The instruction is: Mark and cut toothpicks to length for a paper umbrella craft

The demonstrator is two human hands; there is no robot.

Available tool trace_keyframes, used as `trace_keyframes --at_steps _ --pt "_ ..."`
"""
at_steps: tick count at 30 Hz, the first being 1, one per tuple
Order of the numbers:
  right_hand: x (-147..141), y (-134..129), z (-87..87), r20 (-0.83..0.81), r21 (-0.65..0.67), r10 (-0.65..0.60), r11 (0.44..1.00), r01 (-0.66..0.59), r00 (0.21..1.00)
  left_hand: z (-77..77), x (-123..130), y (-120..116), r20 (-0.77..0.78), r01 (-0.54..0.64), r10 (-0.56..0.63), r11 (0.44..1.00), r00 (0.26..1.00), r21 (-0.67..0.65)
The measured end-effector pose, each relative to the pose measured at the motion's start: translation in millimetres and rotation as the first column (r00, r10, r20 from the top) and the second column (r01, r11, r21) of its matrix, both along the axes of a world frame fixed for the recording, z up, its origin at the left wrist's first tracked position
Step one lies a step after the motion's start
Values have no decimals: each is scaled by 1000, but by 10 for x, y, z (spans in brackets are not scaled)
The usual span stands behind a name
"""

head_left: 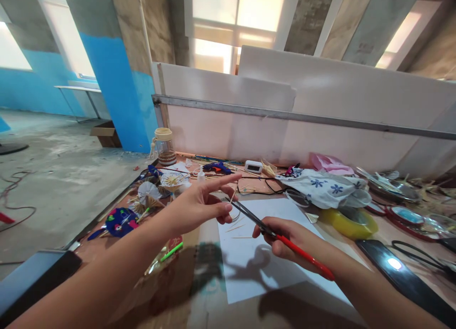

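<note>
My left hand (pixel 204 200) is raised over the table, index finger stretched out, with a thin wooden stick (pixel 234 194) pinched between thumb and fingers. My right hand (pixel 281 231) holds red-handled scissors (pixel 297 252), their dark blades pointing up and left. The blade tips are at the stick, close to my left fingertips; whether they touch it I cannot tell. Beneath both hands lies a white sheet of paper (pixel 249 276), with several short stick pieces (pixel 242 237) on it.
A yellow tape roll (pixel 351 223), a black phone (pixel 399 272) and a flowered cloth (pixel 320 188) lie at right. Paper fans (pixel 147 193) and a blue decorated piece (pixel 121 222) are at left. Behind stand a jar (pixel 166 148), a blue glue gun (pixel 217 167) and a white timer (pixel 253 166).
</note>
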State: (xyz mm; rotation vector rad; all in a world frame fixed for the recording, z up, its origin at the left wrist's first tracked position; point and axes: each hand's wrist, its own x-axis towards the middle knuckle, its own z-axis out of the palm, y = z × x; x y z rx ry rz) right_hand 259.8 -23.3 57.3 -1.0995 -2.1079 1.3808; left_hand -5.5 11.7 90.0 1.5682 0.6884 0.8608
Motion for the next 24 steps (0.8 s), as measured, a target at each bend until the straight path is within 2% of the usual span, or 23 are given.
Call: trace_keyframes --at_steps 8,15,19,24 --pt "-10 -43 11 -4 6 21 1000 -21 1000 45 -14 -4 -46 79 -82 995 996 -68" --pt "-31 -35 17 -25 -10 32 999 -32 999 18 -10 -5 -3 66 -67 994 998 -87" --pt "-47 -36 -27 -59 -3 32 999 -32 998 15 -11 -5 -4 103 -104 992 995 -74" --pt "-95 -70 -100 -162 -43 29 998 -36 986 -37 -13 22 74 158 -149 978 986 -133"
